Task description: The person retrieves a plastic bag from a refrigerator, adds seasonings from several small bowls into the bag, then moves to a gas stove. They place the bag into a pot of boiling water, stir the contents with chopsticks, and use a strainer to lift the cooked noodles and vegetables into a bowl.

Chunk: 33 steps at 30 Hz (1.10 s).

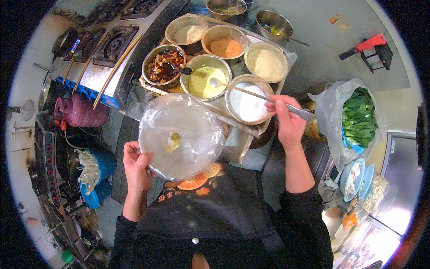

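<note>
My left hand [137, 164] grips the rim of a bowl lined with clear plastic film [198, 144]. A small heap of white and yellowish-green seasoning [173, 142] lies at its bottom. Between the fingers of my right hand [287, 119] is a long-handled metal spoon [242, 90]. Its bowl end hovers over a metal bowl of pale yellow powder [205, 82], and its shaft crosses above a bowl of white granules [248, 102]. Around these stand a bowl of orange-red powder [228, 45], two bowls of beige powder [268, 64] [191, 33], and a bowl of dark sauce with chunks [164, 65].
A gas stove [114, 47] with wooden sticks along its front is at the upper left, above a pink gas cylinder [82, 109]. Two metal pots [274, 25] stand behind the seasoning bowls. Leafy greens [361, 117] sit in a plastic-lined container at right.
</note>
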Motion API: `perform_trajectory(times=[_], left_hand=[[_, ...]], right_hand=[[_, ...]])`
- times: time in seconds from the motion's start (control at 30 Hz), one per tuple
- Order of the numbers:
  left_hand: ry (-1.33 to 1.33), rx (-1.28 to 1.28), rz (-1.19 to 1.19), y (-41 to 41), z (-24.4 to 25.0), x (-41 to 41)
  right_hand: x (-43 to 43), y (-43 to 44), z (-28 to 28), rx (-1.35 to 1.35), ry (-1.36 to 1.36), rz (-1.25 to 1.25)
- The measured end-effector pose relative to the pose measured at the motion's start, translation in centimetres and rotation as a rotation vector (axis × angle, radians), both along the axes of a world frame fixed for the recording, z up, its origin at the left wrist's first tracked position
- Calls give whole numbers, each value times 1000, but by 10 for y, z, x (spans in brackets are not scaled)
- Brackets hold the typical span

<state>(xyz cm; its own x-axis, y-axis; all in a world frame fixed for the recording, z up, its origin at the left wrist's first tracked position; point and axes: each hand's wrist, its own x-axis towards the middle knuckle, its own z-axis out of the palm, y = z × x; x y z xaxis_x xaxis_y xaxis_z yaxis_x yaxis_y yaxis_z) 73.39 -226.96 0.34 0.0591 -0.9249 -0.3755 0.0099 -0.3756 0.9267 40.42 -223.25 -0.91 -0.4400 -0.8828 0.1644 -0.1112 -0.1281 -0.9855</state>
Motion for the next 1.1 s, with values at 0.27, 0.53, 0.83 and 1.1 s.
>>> perform_trajectory(times=[0.27,0.53,0.83,1.1], left_hand=[[-13,-22,119,6,2,12],[-1,-29,154,5,2,15],[2,-58,166,-11,10,-3],[66,-161,262,-15,32,-1]], right_hand=[[18,-50,-31,161,119,145],[-6,-53,-37,198,-226,-65],[1,-46,34,-223,-178,120],[-43,-140,-30,39,222,-29]])
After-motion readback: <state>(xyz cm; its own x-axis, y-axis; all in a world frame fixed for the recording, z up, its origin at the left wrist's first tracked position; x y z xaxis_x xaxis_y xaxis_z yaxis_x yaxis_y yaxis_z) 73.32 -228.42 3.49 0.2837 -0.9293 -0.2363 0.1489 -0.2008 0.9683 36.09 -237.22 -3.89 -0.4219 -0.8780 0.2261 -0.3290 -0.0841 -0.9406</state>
